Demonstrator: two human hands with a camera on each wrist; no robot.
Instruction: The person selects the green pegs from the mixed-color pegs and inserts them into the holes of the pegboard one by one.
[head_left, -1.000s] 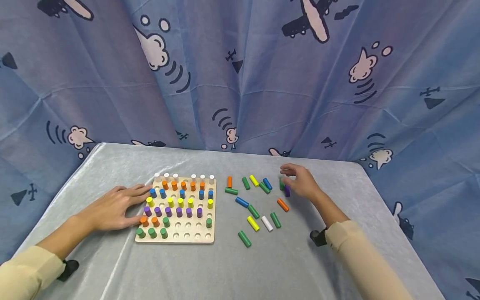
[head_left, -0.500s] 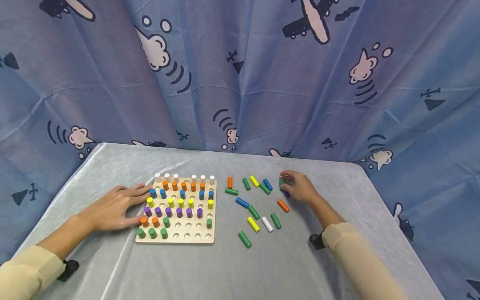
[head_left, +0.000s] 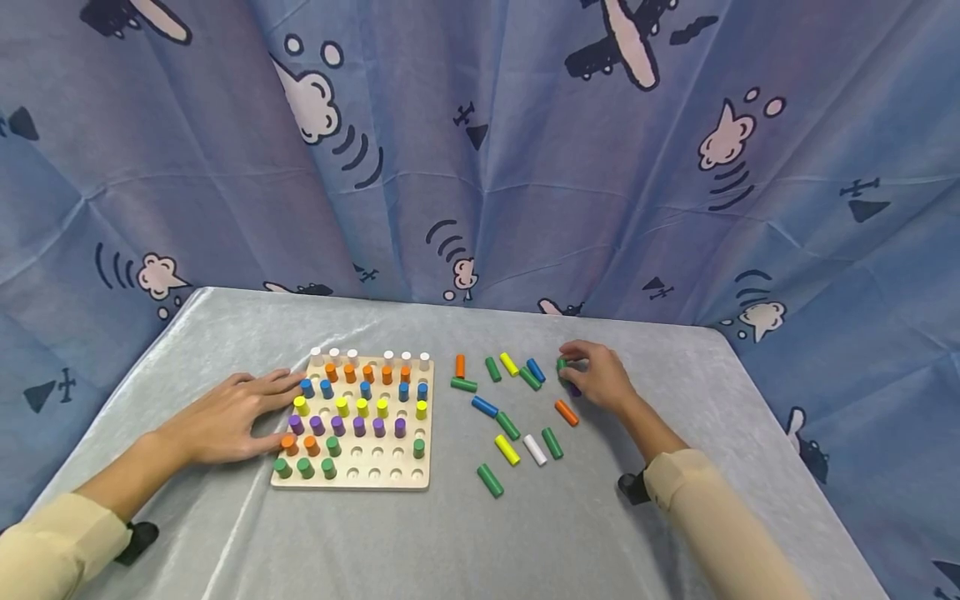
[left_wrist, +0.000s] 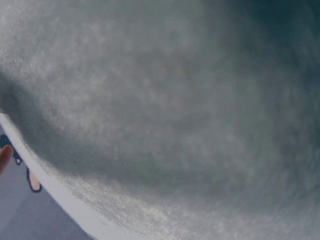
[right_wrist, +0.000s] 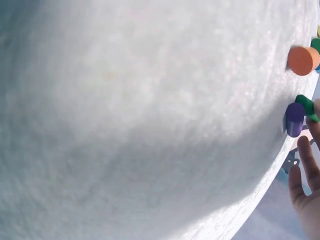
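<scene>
A wooden pegboard [head_left: 363, 485] lies flat at centre left, with rows of coloured pegs upright in its holes; some holes are bare. My left hand [head_left: 225, 419] rests along its left edge, fingers extended and thumb lower down, beside the orange peg [head_left: 289, 445]. At the far right of the loose pegs, my right hand [head_left: 600, 375] pinches a green peg [head_left: 562, 365] between thumb and fingers. The right wrist view has this green peg [right_wrist: 305, 106] by the fingertips, and a purple peg [right_wrist: 295, 120] lying just beside it. The left wrist view catches mostly cloth and one fingertip.
Loose pegs lie scattered between board and right hand, among them a white peg [head_left: 534, 450], a yellow peg [head_left: 507, 450], a blue peg [head_left: 484, 406] and an orange peg [head_left: 566, 412]. A grey cloth [head_left: 337, 546] covers the table; a patterned curtain [head_left: 480, 167] hangs behind.
My right hand has lowered slightly onto the green peg and its fingers have closed to pinch it. The left hand and the pegs in the board stay as they were.
</scene>
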